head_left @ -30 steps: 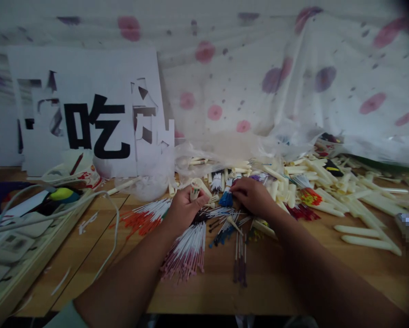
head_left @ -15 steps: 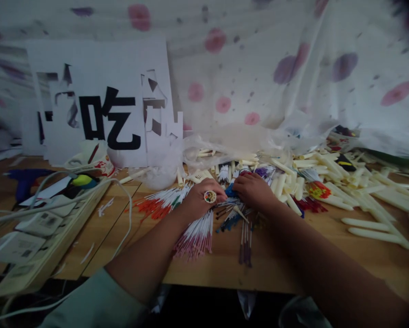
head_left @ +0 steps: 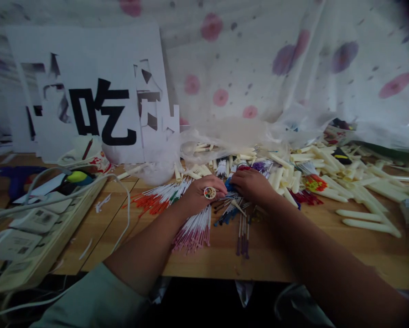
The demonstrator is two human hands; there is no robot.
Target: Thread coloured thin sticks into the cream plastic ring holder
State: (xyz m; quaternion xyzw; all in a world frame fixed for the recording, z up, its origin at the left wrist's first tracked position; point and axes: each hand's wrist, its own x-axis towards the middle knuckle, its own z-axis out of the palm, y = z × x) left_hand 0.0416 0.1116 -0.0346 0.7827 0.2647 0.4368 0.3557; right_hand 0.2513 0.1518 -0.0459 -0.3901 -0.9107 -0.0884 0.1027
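My left hand (head_left: 204, 193), with a round decorated ring on a finger, is closed, its fingertips meeting my right hand's side over the piles. What it grips is hidden. My right hand (head_left: 252, 186) curls its fingers around a small blue bundle (head_left: 229, 185), of which only a part shows between the hands. Below the left hand fan out thin white sticks with pink tips (head_left: 194, 234). White sticks with orange tips (head_left: 156, 200) spread to the left. Dark blue-tipped sticks (head_left: 226, 214) and a few purple-tipped sticks (head_left: 243, 237) lie under and in front of the hands.
Cream-coloured tubes (head_left: 358, 182) are heaped on the right, with red-tipped sticks (head_left: 308, 198) beside them. A power strip (head_left: 54, 237) with cables and a blue glue gun (head_left: 18, 180) lie left. Behind stand white cut-out boards (head_left: 122, 54) and clear plastic bags (head_left: 225, 134).
The view has shifted slightly, so the scene sits a little higher and further left. Both hands stay together at the blue bundle, with barely any movement.
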